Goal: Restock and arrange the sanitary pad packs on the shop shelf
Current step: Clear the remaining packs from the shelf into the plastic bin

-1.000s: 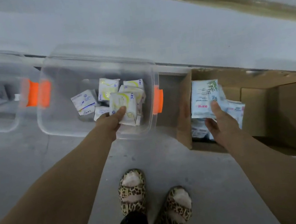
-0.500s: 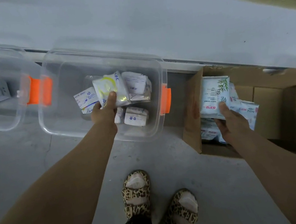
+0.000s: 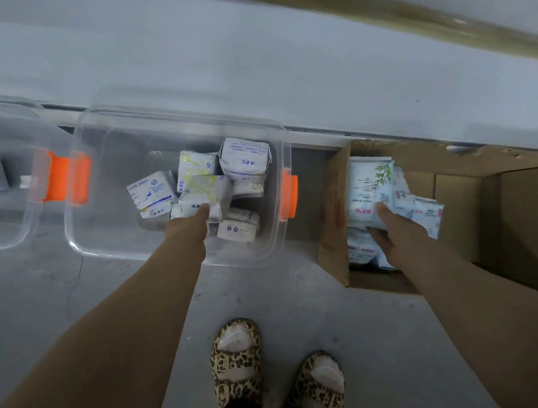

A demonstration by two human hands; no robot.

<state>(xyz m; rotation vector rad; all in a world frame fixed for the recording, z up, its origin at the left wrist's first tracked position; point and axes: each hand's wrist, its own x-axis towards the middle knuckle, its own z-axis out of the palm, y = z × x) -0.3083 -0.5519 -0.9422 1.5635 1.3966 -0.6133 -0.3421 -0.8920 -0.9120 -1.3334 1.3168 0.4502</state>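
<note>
Both hands full: our left hand (image 3: 188,223) grips a white-yellow pad pack (image 3: 206,191), right hand (image 3: 398,238) pale leaf-print packs (image 3: 369,183); white shelf (image 3: 279,82) lies far.

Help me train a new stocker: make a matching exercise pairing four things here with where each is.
Things:
1 yellow-print pack
2 leaf-print pack
3 blue-striped pack
4 leopard sandals

Places:
A on the floor
B held by the right hand at the cardboard box
C lying in the clear tub
D held by the left hand

Pairs: 1-D, 2-B, 3-C, 4-A
</note>
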